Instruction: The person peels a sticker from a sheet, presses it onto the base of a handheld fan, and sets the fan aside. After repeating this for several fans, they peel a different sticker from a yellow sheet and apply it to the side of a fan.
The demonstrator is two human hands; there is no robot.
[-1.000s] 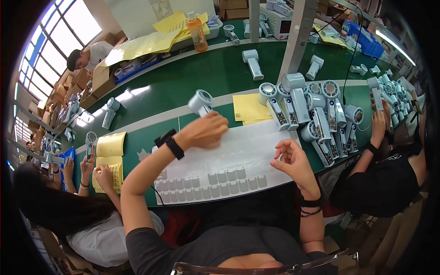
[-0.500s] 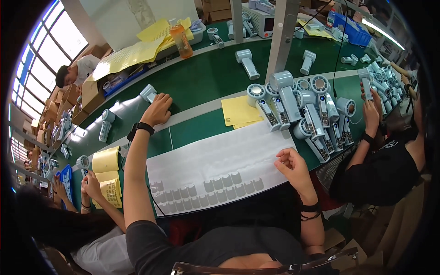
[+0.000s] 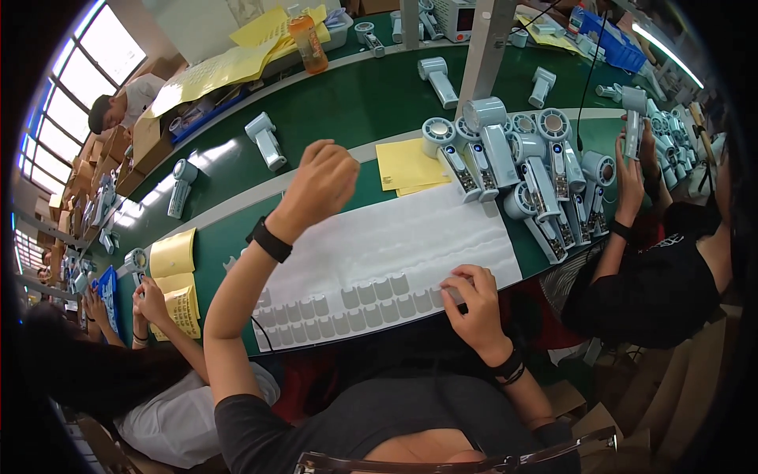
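Observation:
My left hand (image 3: 320, 188) is raised above the far part of a white backing sheet (image 3: 379, 237), its fingers curled in; nothing shows in it. Beyond it, a pale blue handheld fan (image 3: 265, 142) lies on the green surface. My right hand (image 3: 474, 304) is at the sheet's near right part, thumb and bent fingers apart, beside the end of a row of grey stickers (image 3: 387, 313). No object is visible between those fingers. To the right of the sheet is a pile of handheld fans (image 3: 537, 178), several with their handles opened.
Yellow paper (image 3: 410, 167) lies between the sheet and the strip edge. A grey post (image 3: 483, 55) rises behind the fan pile. Co-workers sit on both sides; the right one's hand (image 3: 629, 186) holds a fan. An orange bottle (image 3: 308, 41) stands at the back.
My left hand has come away from the fan on the green surface and moved right and nearer, over the sheet. My right hand has moved left and down to the sticker row's end.

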